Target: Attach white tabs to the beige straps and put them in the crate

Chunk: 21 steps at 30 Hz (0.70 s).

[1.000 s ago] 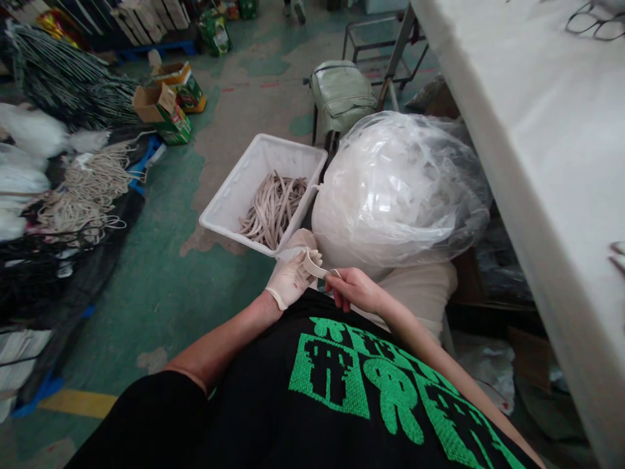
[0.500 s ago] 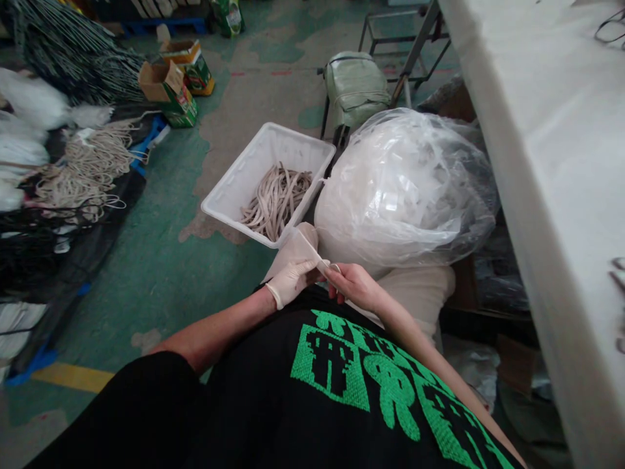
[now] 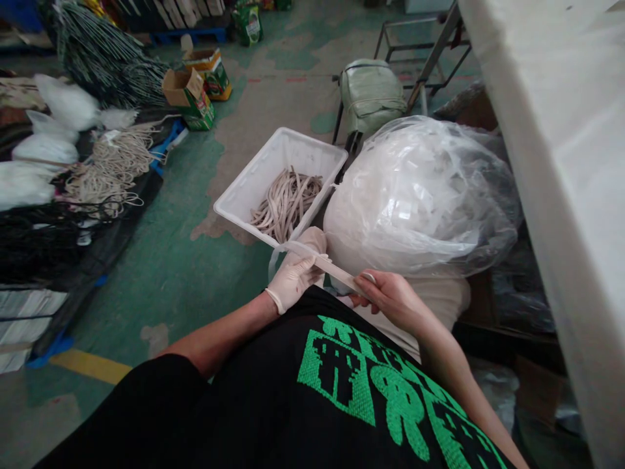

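Note:
My left hand (image 3: 293,279), in a thin whitish glove, is closed around a pale flat strap (image 3: 336,270) above my lap. The strap runs taut from there to my bare right hand (image 3: 385,293), which pinches its other stretch. Past the left hand the strap's free part curls in a blurred loop over the near rim of a white plastic bin (image 3: 237,210). Inside the bin lies a heap of similar beige straps (image 3: 288,202). A small shiny band shows at my right fingers; I cannot make out what it is.
Right of the bin bulges a large clear plastic bag (image 3: 415,195) of white material. A covered table (image 3: 541,143) runs along the right. A green wrapped stool (image 3: 371,91) stands behind. Cord bundles (image 3: 120,163) lie at left, near open cartons (image 3: 188,98).
My right hand has moved right, away from the left, and a longer stretch of strap now spans between them. A loop of strap now shows beyond the left hand. The view has shifted slightly.

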Tool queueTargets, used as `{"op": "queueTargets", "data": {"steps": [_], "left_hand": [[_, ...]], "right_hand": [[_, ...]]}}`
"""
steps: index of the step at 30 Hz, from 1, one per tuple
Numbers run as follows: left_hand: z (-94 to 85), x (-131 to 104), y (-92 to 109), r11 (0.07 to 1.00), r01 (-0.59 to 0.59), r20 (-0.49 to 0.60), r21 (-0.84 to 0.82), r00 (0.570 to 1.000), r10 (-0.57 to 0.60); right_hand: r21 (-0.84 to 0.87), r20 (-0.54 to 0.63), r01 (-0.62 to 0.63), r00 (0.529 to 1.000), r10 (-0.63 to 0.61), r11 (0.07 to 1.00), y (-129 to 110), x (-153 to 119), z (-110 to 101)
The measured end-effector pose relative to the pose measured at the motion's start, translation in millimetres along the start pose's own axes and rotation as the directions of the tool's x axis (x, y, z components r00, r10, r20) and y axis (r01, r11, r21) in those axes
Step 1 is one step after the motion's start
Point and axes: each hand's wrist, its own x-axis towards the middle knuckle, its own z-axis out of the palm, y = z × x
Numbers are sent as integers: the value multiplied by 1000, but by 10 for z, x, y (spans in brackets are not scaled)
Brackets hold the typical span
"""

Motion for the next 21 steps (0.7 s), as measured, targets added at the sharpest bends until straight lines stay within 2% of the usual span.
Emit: {"op": "queueTargets", "data": {"steps": [4, 6, 11, 16, 21], "left_hand": [[40, -35, -68, 994, 107, 100, 29, 989, -109], [78, -53, -93, 992, 120, 132, 45, 983, -125], [112, -69, -72, 1000, 16, 48, 14, 999, -17], [169, -70, -137, 994, 60, 185, 94, 980, -77], [205, -91, -55, 993, -103, 90, 64, 991, 97]], "right_hand": [[-147, -67, -39, 997, 29, 988, 8, -5, 18], [-145, -71, -26, 997, 16, 989, -4, 10, 33], [-125, -74, 3, 997, -12, 992, 21, -62, -13], [-199, -111, -2, 994, -21, 980, -2, -46, 25], [-101, -81, 17, 996, -25, 995, 85, -125, -38]]}}
